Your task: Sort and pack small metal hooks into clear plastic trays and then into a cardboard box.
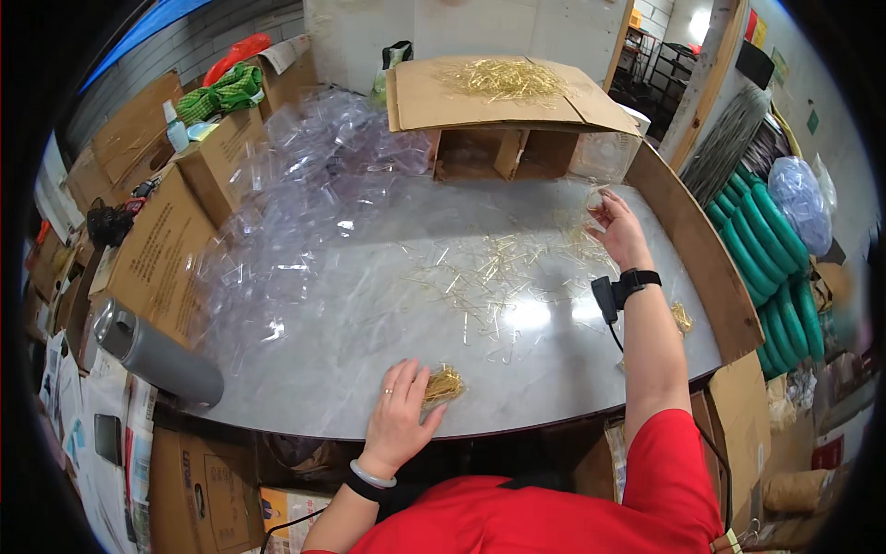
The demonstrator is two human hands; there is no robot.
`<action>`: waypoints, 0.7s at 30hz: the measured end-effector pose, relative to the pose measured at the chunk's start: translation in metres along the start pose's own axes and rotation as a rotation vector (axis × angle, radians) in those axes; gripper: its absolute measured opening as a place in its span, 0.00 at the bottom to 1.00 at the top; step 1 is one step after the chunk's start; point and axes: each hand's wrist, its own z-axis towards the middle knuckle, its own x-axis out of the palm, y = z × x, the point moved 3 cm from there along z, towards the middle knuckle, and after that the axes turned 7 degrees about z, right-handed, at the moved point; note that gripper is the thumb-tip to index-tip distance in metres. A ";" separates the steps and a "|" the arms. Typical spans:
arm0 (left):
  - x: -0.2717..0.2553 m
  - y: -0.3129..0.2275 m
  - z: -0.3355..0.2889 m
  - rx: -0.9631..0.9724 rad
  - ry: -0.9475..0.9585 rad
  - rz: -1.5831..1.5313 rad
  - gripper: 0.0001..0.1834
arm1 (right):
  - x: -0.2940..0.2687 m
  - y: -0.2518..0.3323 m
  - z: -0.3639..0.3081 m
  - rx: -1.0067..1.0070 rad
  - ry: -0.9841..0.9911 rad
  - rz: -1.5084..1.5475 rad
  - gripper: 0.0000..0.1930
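My left hand [399, 413] lies at the table's near edge with its fingers stretched out. Against its fingers and thumb rests a compact bundle of gold wire pieces [445, 384], apparently in clear plastic. My right hand [616, 226] is at the far right of the table, its fingers bent together around a few thin gold wire pieces [593, 196]. Below and left of it, loose gold wire pieces [489, 268] are scattered over the grey tabletop [360, 314]; some have bent, hook-like ends. The exact finger contact on the right is hard to make out.
Clear plastic boxes [314, 185] pile up on the left. A cardboard shelf [415, 102] at the back bears a heap of gold wire [508, 79]. A grey bottle [161, 355] stands front left. A cardboard wall [697, 249] edges the right; a small gold cluster [681, 318] lies beside it.
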 end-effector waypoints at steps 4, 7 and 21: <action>0.002 -0.003 0.004 0.017 0.007 -0.039 0.33 | 0.014 -0.006 0.015 0.016 0.040 0.477 0.10; 0.009 -0.005 0.006 0.034 0.031 -0.071 0.33 | -0.016 -0.028 0.050 -0.142 0.027 0.746 0.06; 0.006 0.005 -0.008 -0.031 0.034 -0.003 0.34 | 0.022 -0.033 -0.015 0.010 0.150 0.500 0.03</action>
